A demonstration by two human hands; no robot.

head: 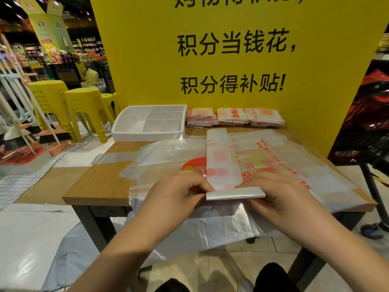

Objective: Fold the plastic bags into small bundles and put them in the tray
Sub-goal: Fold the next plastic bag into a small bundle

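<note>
Single head-worn wide-angle view, facing forward and down, close over the wooden table (99, 186)

Wooden table (101, 182) ran across centre, with bare top showing at 9 o'clock and dark metal legs (92, 224) underneath. Yellow sign board (147, 49) with black Chinese characters stood upright at 12 o'clock, just behind the table's far edge. Two stacks of yellow plastic stools (84, 102) sat on the floor at 10 o'clock. Brooms (55, 137) with pale handles leaned at 9 o'clock, brush heads down. Stocked store shelves (52, 53) were at 11 o'clock, with a tall green-yellow cardboard display (50, 28) in front of them. Red shiny item (374, 85) sat above black wire mesh (362, 140) at 3 o'clock; couldn't tell what it was. Beige tiled floor (284, 249) showed at 5 o'clock.
</note>
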